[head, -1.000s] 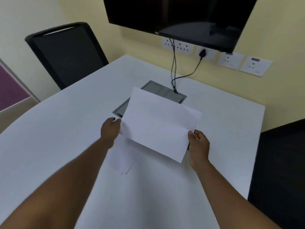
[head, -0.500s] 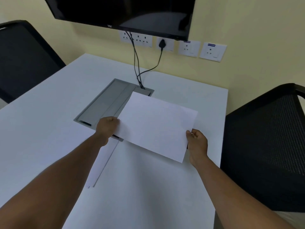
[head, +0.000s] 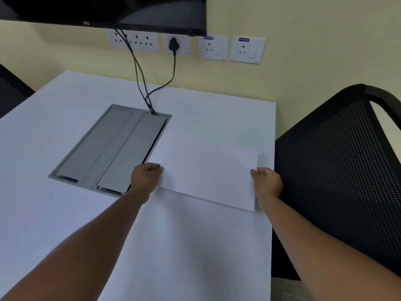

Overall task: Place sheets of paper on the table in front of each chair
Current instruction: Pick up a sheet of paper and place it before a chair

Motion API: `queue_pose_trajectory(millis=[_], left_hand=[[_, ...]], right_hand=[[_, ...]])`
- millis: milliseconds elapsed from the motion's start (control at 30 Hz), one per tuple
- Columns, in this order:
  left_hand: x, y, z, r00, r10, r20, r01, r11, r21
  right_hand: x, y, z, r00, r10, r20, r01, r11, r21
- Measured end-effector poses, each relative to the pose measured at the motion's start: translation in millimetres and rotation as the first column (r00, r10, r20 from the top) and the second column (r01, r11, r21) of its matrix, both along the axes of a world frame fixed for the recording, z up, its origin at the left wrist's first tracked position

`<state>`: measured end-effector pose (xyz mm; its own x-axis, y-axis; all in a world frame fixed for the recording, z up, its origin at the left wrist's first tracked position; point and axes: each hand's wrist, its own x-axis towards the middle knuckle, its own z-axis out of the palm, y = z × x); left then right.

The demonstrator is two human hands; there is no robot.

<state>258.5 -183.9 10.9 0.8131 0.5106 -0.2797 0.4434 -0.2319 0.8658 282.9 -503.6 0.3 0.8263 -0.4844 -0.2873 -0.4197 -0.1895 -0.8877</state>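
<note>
A white sheet of paper (head: 208,172) lies low over the white table (head: 195,246), close to its right edge. My left hand (head: 145,178) pinches the sheet's left edge and my right hand (head: 267,184) pinches its right edge. A black mesh chair (head: 342,170) stands just beyond that table edge, facing the sheet. Whether the paper touches the tabletop I cannot tell. The corner of a second black chair (head: 10,92) shows at the far left.
A grey cable box (head: 108,148) is set into the table's middle, with black cables (head: 141,79) running up to wall sockets (head: 186,46). A dark screen (head: 104,11) hangs on the yellow wall above.
The view has swung right, so the mesh chair is now close. Both hands carried the sheet rightward and lower, toward the table's right edge. The stack under my left hand is no longer visible.
</note>
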Motion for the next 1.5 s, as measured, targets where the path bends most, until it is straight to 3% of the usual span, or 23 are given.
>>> queue_pose_trajectory(millis=[733, 1200, 1333, 1500], left_hand=[[18, -13, -49, 0.996, 0.017, -0.087, 0.004, 0.971, 0.237], [-3, -10, -43, 0.999, -0.016, -0.052, 0.032, 0.946, 0.322], [-26, 11, -34, 0.997, -0.072, -0.019, 0.073, 0.921, 0.384], [-60, 45, -13, 1.000, 0.002, -0.015, 0.005, 0.912, 0.409]], right_hand=[[20, -10, -38, 0.980, 0.129, -0.152, -0.178, 0.910, -0.374], [14, -6, -25, 0.990, 0.030, -0.138, -0.067, 0.959, -0.274], [-4, 29, -15, 0.986, 0.157, -0.056, -0.167, 0.932, -0.320], [-25, 88, 9, 0.928, 0.372, 0.032, -0.328, 0.853, -0.406]])
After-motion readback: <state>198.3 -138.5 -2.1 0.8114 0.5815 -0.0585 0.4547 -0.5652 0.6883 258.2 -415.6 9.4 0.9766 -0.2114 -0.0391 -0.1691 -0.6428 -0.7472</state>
